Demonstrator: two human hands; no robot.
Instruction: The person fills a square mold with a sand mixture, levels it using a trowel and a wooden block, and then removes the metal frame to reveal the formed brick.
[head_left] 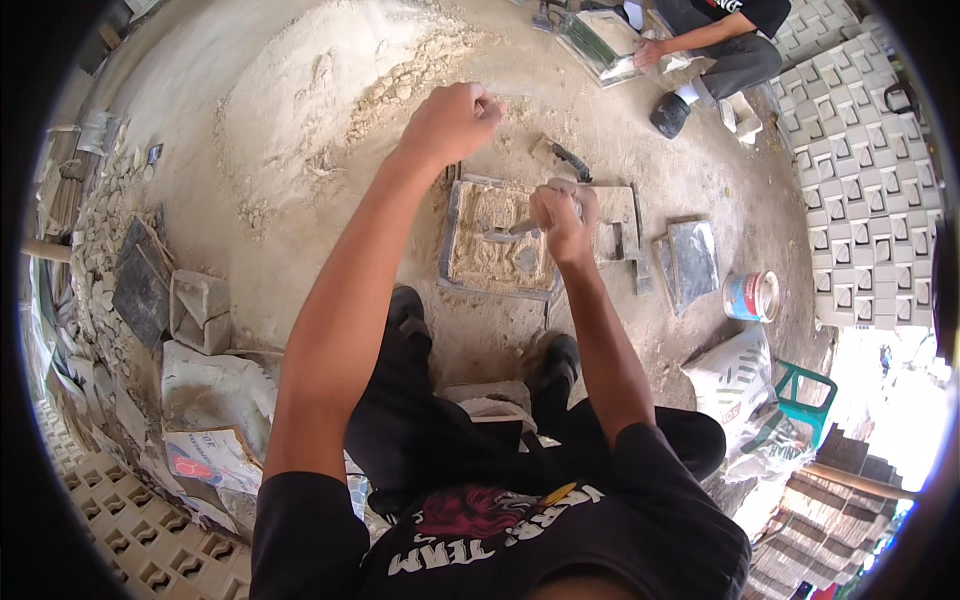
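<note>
A square mould (447, 240) lies on the ground in front of my feet, filled with crumbly sandy mix (475, 262). My right hand (565, 215) is closed round the handle of a small trowel (510, 231), its metal blade over the mix. My left hand (455, 125) is raised beyond the mould's far left corner, fingers curled in; whatever they hold is hidden. Right of the mould, partly behind my right hand, lies a pale flat plate with a cut-out (617, 240). A dark-handled tool (568, 157) lies just past it.
A wide heap of pale powder (300, 110) spreads at the far left. Flat dark plates (690, 262) and a paint bucket (752, 297) stand to the right, near a white sack (735, 375). A co-worker (720, 50) sits at the far right with another mould (600, 45). Patterned blocks (865, 190) are stacked along the right.
</note>
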